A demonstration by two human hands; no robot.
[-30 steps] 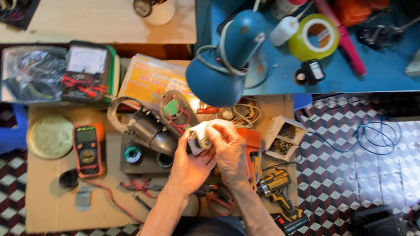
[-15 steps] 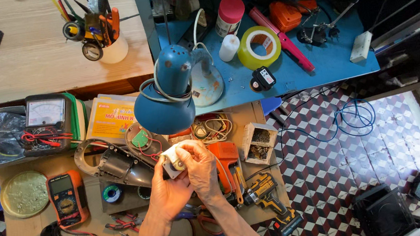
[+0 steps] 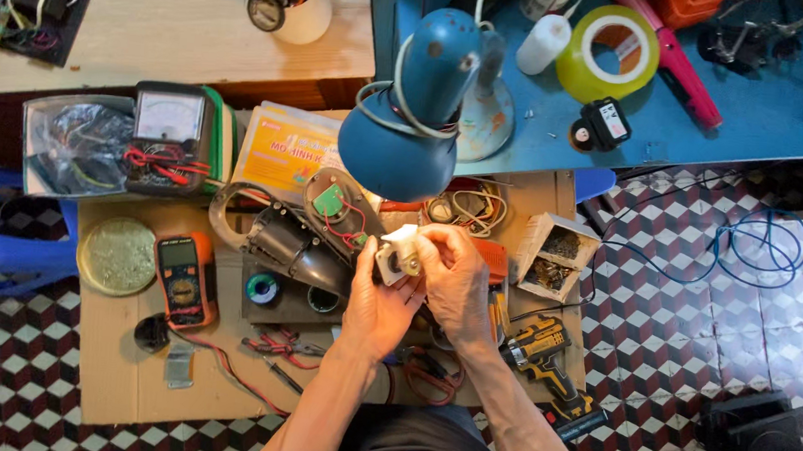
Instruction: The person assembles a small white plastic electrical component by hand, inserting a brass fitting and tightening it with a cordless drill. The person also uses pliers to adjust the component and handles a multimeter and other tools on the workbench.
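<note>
A: Head view: both hands meet under the blue lamp (image 3: 410,112), over the middle of the cardboard-topped bench (image 3: 122,375)

B: What are they holding?

A: One small pale part (image 3: 397,252), lit bright by the lamp. The left hand (image 3: 378,302) has its fingers clenched round the part from below and from the left. The right hand (image 3: 455,277) curls over from the other side, its fingers pinching the part's top edge

B: So the part is off the bench?

A: Yes, lifted clear of it, just above the dark motor housing (image 3: 300,246) that lies open with its green board (image 3: 329,201) and red wires showing

B: How far along does the work look?

A: Midway, I'd judge. The housing is already opened and the part is out in the hands, but nothing looks closed up again. The loose bits in the small box (image 3: 552,256) are still unused

B: And the tools?

A: All lying idle. An orange meter (image 3: 184,275) and an analogue meter (image 3: 166,131) sit to the left, a cordless drill (image 3: 544,356) just right of the right forearm, and red pliers (image 3: 282,348) lie near the left wrist. Neither hand touches any of them
</note>
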